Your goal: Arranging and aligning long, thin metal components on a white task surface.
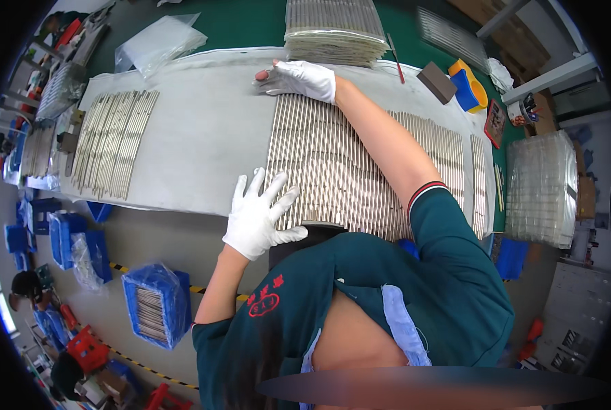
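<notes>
Currently, the left hand (259,217) spreads its gloved fingers by the lower-left edge of the silvery rods (329,167) at the frame's center; the right hand (297,79), fingers extended, is at their upper-left end. Separate rods (116,143) lie at left on pale cloth (189,137).

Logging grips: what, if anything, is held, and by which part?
Nothing, it seems: right hand at far ends of the rods, left hand open at their left edge.

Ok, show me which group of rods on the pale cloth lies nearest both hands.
The wide middle group: the left hand and right hand are at its left end. The narrower left group and the slim right group lie farther off.
</notes>
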Demonstrator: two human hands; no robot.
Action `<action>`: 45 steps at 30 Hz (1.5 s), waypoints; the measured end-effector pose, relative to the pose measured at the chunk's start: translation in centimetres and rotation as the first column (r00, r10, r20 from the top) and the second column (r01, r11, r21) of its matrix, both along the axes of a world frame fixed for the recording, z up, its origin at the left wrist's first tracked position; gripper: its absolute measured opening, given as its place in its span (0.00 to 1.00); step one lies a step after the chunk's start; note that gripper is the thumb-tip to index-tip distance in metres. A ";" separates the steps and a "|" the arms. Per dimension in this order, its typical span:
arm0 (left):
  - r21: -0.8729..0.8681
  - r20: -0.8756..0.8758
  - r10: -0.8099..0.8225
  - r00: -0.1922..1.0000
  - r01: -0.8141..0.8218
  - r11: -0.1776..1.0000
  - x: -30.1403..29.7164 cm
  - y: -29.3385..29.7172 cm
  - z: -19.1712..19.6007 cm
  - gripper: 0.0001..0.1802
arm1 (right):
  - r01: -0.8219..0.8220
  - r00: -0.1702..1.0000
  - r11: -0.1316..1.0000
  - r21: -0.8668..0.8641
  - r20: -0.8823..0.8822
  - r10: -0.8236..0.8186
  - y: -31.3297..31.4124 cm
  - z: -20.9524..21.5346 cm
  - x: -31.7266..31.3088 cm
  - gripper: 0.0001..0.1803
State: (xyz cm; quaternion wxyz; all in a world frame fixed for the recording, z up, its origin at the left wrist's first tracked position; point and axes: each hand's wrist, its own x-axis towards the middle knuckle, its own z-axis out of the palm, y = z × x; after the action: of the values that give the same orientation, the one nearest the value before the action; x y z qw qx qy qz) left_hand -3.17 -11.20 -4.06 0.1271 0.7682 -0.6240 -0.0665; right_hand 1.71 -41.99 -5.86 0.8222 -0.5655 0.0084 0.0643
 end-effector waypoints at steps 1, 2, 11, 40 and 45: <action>-0.011 -0.003 -0.004 1.000 0.004 1.000 -0.1 0.2 -0.2 0.45 | 0.059 0.998 0.998 -0.002 0.014 -0.059 0.1 -0.3 -0.3 0.29; -0.011 -0.014 -0.006 1.000 0.005 1.000 0.0 0.1 -0.3 0.45 | 0.061 0.998 0.998 -0.003 0.003 -0.061 -0.5 -0.2 -0.7 0.29; -0.005 -0.011 -0.200 0.980 0.200 0.980 -2.6 -3.0 1.2 0.41 | 0.136 0.989 0.991 -0.011 -0.055 -0.136 -5.4 -0.6 -5.2 0.31; 0.037 -0.013 -0.329 0.944 0.329 0.944 -6.2 -5.9 0.2 0.44 | 0.519 0.829 0.818 -0.247 -0.089 -0.552 -9.2 1.0 -19.0 0.30; -0.018 0.003 -0.307 0.952 0.307 0.951 -6.2 -5.6 0.0 0.45 | 0.503 0.836 0.839 -0.208 -0.128 -0.533 -9.5 1.1 -18.5 0.28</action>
State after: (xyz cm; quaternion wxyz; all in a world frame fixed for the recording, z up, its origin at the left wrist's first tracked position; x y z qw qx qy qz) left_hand -9.42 -16.82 -4.02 0.1223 0.6605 -0.7365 -0.0795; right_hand -16.79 -51.47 -4.81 0.7544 -0.6003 0.2415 -0.1109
